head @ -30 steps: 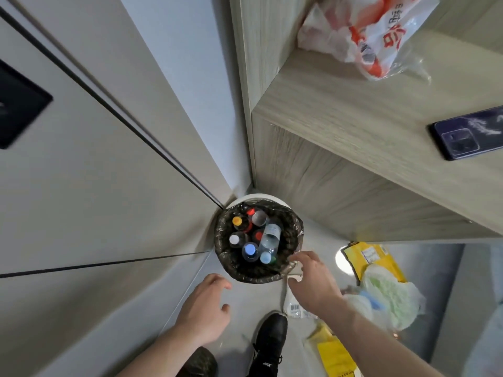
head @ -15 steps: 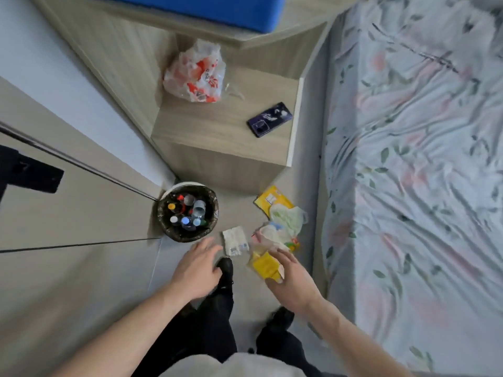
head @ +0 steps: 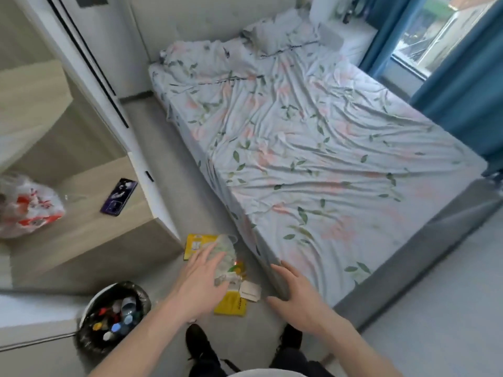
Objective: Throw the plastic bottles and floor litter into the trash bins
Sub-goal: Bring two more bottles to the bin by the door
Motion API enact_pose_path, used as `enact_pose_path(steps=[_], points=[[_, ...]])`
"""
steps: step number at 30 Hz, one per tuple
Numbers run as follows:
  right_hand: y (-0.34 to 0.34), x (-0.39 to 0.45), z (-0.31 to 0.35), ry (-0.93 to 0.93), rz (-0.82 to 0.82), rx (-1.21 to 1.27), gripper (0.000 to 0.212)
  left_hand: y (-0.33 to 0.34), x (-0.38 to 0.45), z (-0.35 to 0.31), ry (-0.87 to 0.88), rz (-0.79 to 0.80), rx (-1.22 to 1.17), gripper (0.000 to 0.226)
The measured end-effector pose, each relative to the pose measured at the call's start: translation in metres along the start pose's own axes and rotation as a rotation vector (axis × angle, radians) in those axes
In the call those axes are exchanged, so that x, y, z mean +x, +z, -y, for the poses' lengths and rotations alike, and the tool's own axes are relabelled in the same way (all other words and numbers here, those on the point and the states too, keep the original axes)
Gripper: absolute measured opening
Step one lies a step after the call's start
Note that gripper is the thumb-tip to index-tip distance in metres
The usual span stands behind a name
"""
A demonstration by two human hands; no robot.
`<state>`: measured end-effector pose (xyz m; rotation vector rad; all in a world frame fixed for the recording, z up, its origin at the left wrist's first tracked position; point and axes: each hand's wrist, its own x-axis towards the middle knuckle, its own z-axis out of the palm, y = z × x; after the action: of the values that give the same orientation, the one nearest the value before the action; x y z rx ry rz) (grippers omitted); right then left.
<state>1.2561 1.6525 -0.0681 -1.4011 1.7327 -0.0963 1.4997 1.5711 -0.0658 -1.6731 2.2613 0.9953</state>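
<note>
A round trash bin [head: 89,341] with a dark liner stands at the lower left, and several plastic bottles [head: 119,319] fill it cap up. Floor litter lies between the bedside shelf and the bed: a yellow packet [head: 193,244], a crumpled clear-green bag [head: 227,254], a yellow wrapper [head: 231,306] and a small white card [head: 250,289]. My left hand [head: 200,287] hovers over this litter with fingers spread, holding nothing. To its right my right hand [head: 296,293] hangs with fingers relaxed, next to the bed's corner, also holding nothing.
A bed [head: 313,159] with a floral sheet fills the right side. On the wooden bedside shelf [head: 89,227] lie a phone [head: 119,196] and a red-and-white plastic bag [head: 27,206]. My black shoes [head: 197,341] stand on the grey floor below the litter.
The view has swung up and right, from straight over the bin to the whole bed. Both hands have lifted away from the bin and the yellow wrapper toward the litter pile.
</note>
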Motion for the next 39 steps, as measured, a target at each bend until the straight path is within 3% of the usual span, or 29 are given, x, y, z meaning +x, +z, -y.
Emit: enact_pose_path(steps=[5, 11, 19, 28, 39], points=[[-0.079, -0.009, -0.077, -0.010, 0.005, -0.045, 0.077, 0.005, 0.031, -0.106, 0.045, -0.097, -0.086, 0.066], [-0.165, -0.028, -0.118, -0.031, -0.134, 0.045, 0.073, -0.003, 0.050, -0.200, 0.204, -0.097, -0.043, 0.065], [-0.224, -0.050, -0.162, 0.027, -0.297, 0.141, 0.075, -0.035, 0.078, -0.269, 0.350, -0.066, 0.046, 0.063], [-0.274, -0.059, -0.210, 0.061, -0.338, 0.179, 0.073, -0.041, 0.132, -0.330, 0.464, -0.079, 0.019, 0.059], [-0.452, 0.033, -0.323, -0.051, -0.245, 0.161, 0.070, -0.032, 0.263, -0.464, 0.312, -0.206, 0.025, 0.059]])
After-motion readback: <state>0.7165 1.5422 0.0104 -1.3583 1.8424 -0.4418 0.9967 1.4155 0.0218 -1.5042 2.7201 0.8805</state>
